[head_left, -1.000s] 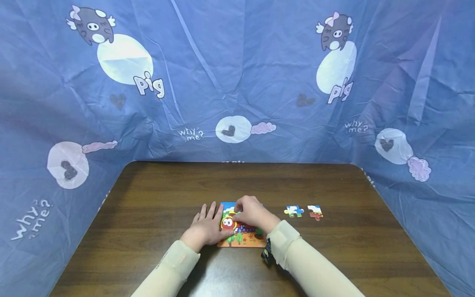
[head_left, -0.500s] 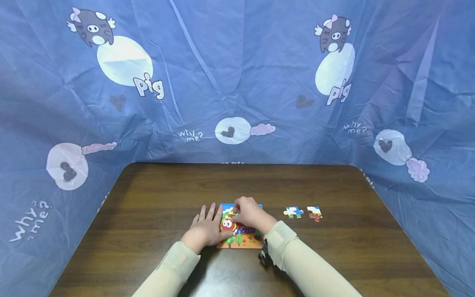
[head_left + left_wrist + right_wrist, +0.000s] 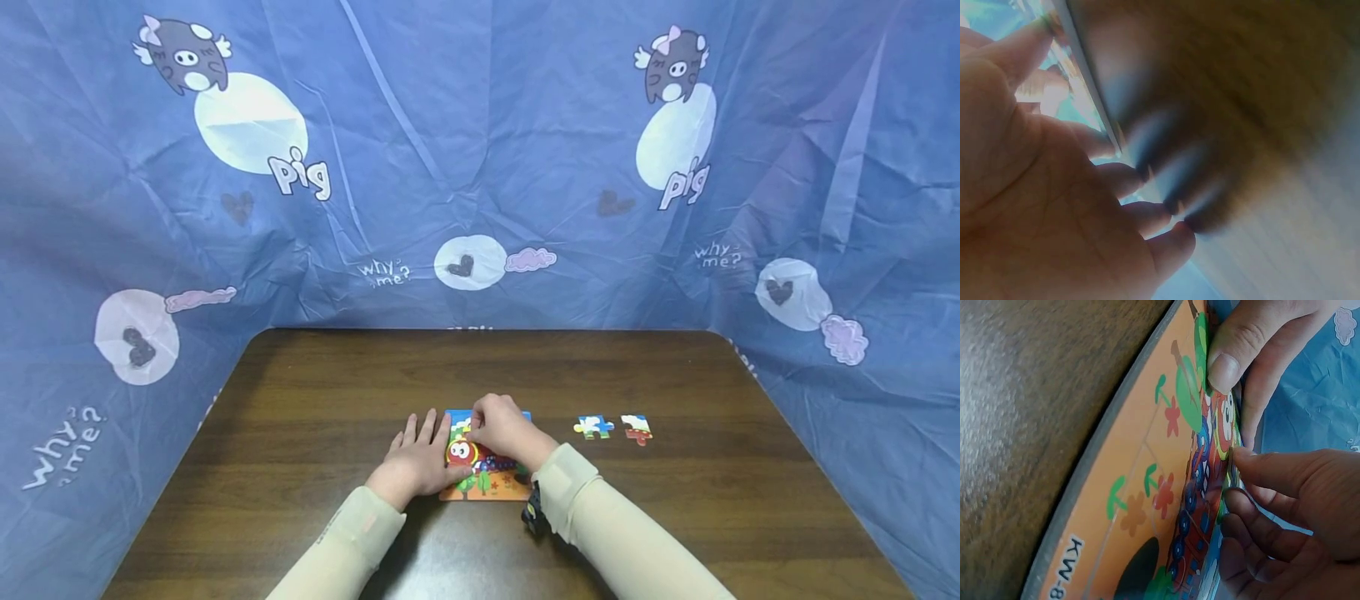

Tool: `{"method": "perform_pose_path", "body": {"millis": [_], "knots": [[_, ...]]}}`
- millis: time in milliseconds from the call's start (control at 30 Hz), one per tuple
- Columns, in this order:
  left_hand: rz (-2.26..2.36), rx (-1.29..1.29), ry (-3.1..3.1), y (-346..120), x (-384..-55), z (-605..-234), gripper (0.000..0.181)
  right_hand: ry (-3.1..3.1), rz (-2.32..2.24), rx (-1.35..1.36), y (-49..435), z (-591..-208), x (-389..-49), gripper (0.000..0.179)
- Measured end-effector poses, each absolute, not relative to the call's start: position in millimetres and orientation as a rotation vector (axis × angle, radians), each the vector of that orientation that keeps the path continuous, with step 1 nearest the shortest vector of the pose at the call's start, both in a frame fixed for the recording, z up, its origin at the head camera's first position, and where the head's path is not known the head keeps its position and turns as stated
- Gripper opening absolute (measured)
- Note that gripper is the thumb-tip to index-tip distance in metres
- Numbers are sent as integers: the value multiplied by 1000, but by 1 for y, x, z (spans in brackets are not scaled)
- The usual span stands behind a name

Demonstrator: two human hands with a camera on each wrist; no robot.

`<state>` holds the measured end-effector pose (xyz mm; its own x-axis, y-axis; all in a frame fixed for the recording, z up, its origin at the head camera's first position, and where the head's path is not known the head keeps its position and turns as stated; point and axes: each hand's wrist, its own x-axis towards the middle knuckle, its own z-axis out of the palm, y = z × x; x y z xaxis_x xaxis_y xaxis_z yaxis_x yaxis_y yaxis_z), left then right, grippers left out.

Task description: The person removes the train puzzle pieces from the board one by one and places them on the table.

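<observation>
A colourful jigsaw puzzle (image 3: 495,487) with a red train and an orange lower strip lies flat on the table. My left hand (image 3: 420,462) rests at its left edge, fingers spread and straight. The left thumb (image 3: 1225,372) presses on the picture near the train's face. Over the upper part of the puzzle, my right hand (image 3: 506,433) has its thumb and index finger together on a thin puzzle piece (image 3: 1230,461), seen nearly edge-on. Its other fingers are curled close to the board. The right hand hides much of the puzzle's upper right in the head view.
Two loose puzzle pieces lie to the right of the puzzle: a blue, white and yellow piece (image 3: 594,427) and a white and red piece (image 3: 637,428). The brown wooden table (image 3: 337,375) ends at a blue printed curtain (image 3: 465,200) behind.
My right hand and forearm have shifted slightly left, the fingers staying over the same part of the puzzle. The left hand and the two loose pieces have kept their places.
</observation>
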<state>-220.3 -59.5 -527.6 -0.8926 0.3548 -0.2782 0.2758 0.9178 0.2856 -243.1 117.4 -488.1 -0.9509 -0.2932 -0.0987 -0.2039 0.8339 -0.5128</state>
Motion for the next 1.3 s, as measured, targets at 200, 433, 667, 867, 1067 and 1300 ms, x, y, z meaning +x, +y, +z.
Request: {"method": "perform_pose_path", "body": {"millis": [200,433,667,867,1067,1300], "knots": [[341,474,2754,-60,-221,-527,98,2869,-713,-372,118,-486,-243,28],[346,471,2755,-58,-216,-516,97,2863,-724,-387,118,-488,-244,28],[337,446,2734,-56,-208,-498,94,2869,-788,-369,117,-487,-244,28],[331,446,2731,-55,-203,-487,93,2878,-841,-340,116,-485,-242,28],[340,448,2743,-55,-209,-502,96,2895,-898,-323,116,-486,-242,28],[338,440,2733,-55,-206,-496,96,2847,-979,-222,115,-489,-245,29]]}}
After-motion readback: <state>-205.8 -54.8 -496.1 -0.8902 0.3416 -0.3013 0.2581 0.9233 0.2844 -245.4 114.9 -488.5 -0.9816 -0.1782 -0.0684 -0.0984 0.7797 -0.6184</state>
